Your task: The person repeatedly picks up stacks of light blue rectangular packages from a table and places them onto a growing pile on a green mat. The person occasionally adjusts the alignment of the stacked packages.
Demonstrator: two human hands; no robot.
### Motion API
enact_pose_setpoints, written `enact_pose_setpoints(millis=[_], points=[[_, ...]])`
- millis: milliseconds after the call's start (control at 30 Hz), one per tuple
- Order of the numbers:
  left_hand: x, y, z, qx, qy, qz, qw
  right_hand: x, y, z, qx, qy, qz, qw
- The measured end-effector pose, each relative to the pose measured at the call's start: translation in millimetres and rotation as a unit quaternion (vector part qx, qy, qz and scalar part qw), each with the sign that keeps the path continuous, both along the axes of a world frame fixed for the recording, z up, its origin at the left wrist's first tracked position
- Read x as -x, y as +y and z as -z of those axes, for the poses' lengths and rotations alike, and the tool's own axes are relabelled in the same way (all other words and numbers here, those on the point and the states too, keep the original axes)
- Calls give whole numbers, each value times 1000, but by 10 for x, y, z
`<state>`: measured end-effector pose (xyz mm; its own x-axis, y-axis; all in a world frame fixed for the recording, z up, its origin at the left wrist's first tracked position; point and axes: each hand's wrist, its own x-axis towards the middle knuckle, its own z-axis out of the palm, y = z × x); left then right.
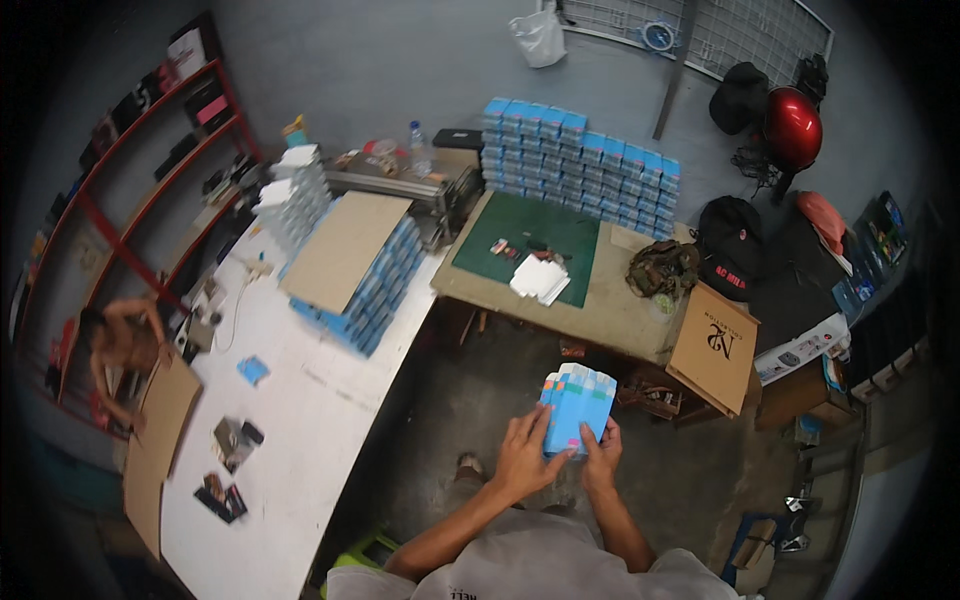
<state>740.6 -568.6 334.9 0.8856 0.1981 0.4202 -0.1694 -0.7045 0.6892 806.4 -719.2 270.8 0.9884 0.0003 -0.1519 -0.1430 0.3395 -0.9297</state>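
A small bundle of blue flat cartons [582, 402] with pale upper ends is held in front of my body, above the floor. My left hand [525, 456] grips its left side, the thumb lying near the lower edge. On the right side my right hand [601, 458] is closed round it, with the thumb on the front face. The fingers behind the bundle are hidden. Whether the cartons are folded flat or filled, I cannot tell.
A white table [300, 430] at left bears a stack of blue boxes [385, 285] under a cardboard sheet [350, 245]. Ahead, a workbench [625, 300] carries a green mat [500, 230] and more blue boxes [580, 160]. Another person [130, 345] stands far left, holding cardboard [165, 430].
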Motion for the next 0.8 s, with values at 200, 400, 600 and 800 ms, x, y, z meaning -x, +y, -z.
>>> enact_pose_setpoints(millis=[200, 400, 600, 800], points=[[-1744, 698, 218, -8, -47, 149, 988, -1529, 314, -112, 125, -91, 37, 987], [-3645, 1295, -58, -35, -12, 239, 970, -3180, 808, -433, 164, -130, 103, 972], [-5509, 1588, -189, -117, -16, 233, 965, -5130, 1081, -547, 245, -203, 114, 941], [-7345, 1742, -376, -127, -52, 177, 974, -7174, 1255, -876, 280, -214, 91, 931]])
